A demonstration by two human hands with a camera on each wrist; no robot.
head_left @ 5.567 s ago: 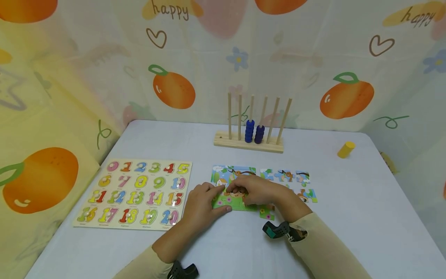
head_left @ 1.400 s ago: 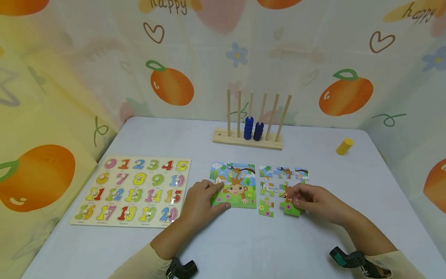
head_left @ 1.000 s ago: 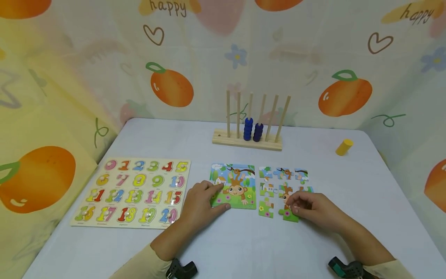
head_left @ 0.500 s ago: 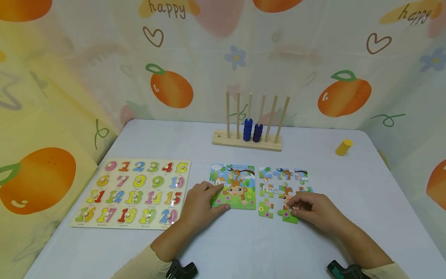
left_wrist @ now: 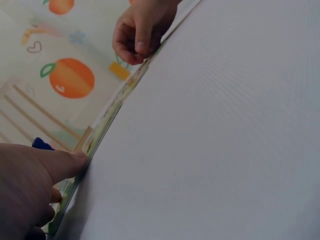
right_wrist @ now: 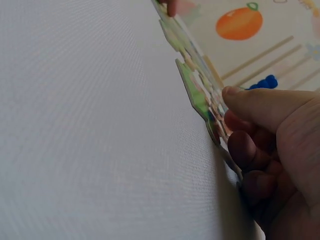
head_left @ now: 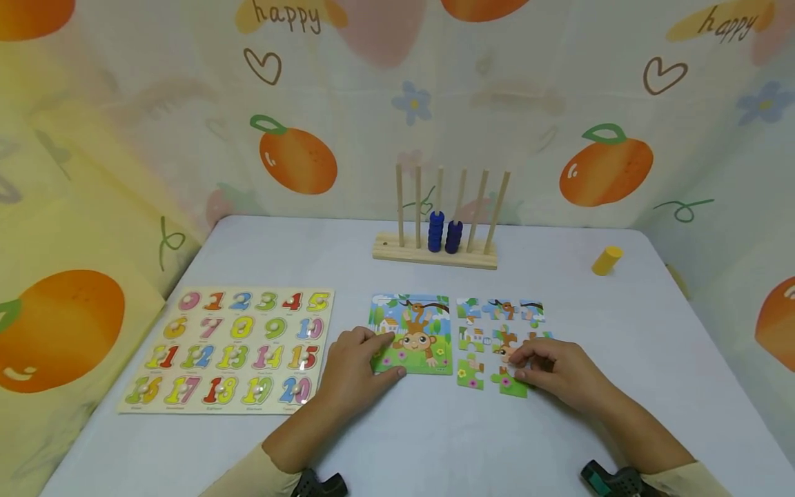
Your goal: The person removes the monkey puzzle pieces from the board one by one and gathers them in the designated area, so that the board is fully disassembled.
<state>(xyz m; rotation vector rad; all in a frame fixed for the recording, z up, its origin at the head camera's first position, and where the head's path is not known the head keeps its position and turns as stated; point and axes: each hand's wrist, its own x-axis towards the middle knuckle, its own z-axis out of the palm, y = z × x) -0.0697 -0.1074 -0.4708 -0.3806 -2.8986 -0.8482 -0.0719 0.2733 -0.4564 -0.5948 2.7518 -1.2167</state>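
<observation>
A square jigsaw board with a monkey picture [head_left: 415,342] lies flat before me. My left hand [head_left: 355,373] rests at its lower left corner, thumb and index finger spread and touching it. To the board's right, jigsaw pieces [head_left: 470,373] lie in rows. Beside the green piece with a pink flower [head_left: 513,389], my right hand [head_left: 568,379] has loosely curled fingers, their tips over its right edge. In the right wrist view, nothing shows between thumb and fingers of the right hand [right_wrist: 280,135]. The right hand partly covers the lower right pieces.
A wooden number board [head_left: 226,348] with knobbed numerals lies at the left. Behind the jigsaw stands a wooden peg rack [head_left: 435,257] with blue and dark purple beads on two rods. A yellow cylinder [head_left: 606,261] is at the far right. Patterned cloth hangs behind the table.
From the monkey board, my right hand moved right to the loose pieces. The green flower piece then shifted slightly toward me. Lately both hands hold nearly still; the view drifts slightly.
</observation>
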